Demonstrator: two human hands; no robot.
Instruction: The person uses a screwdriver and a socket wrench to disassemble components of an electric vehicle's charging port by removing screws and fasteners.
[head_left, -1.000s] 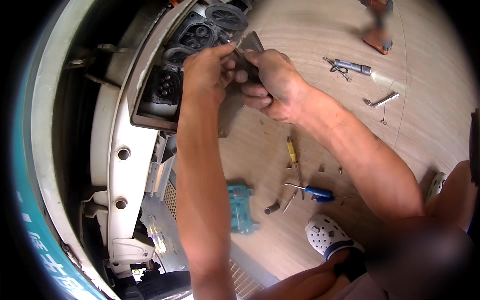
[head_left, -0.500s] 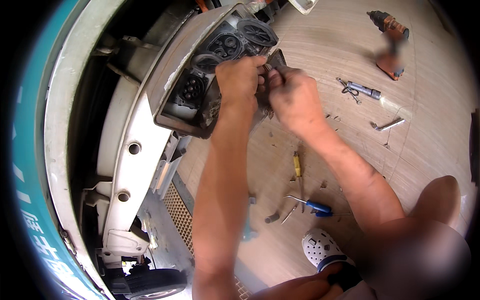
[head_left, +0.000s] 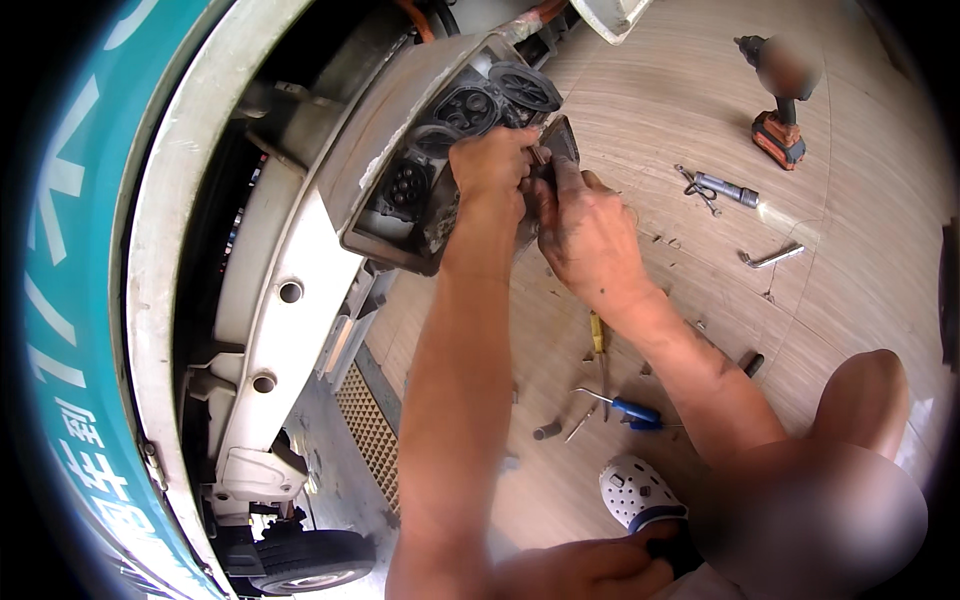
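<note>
Your left hand (head_left: 492, 165) is curled shut over the edge of the grey metal housing with 3 round black sockets (head_left: 440, 150), bracing it so it stays tilted toward you while it hangs out of the white vehicle body panel (head_left: 270, 330). Your right hand (head_left: 585, 230) is closed around a small dark flat plate (head_left: 560, 140), pinching it against the housing's right edge, just beside your left fingers — both hands meet there, so the plate sits at the housing's corner.

The tools lie within reach on the wooden plank floor (head_left: 860, 200): a blue-handled screwdriver (head_left: 625, 407) and a yellow-handled tool (head_left: 597, 335) under your right forearm; a silver L-shaped wrench (head_left: 772, 257), a metal cylinder tool (head_left: 728, 188) and an orange-based cordless drill (head_left: 778, 110) farther off — well apart from the work.
</note>
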